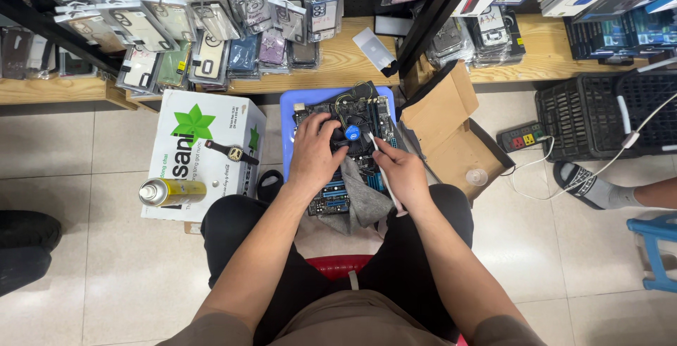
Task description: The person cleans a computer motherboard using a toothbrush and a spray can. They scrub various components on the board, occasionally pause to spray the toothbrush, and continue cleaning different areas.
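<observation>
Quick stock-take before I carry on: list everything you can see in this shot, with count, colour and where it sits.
Circuit board: one, dark with blue slots, on the blue stool.
Blue stool: one, in front of the person's knees.
Grey cloth: one, draped over the board's near edge.
White cardboard box: one, green star print, left of the stool.
Wristwatch: one, black, on the white box.
Spray can: one, yellow, lying on the white box.
Brown cardboard box: one, open, right of the stool.
Power strip: one, dark, on the floor at right.
Black crate: one, far right.
Phone cases: many, mixed colours, hanging above the wooden shelf.
Left hand: resting on the board.
Right hand: holding a thin white tool.
</observation>
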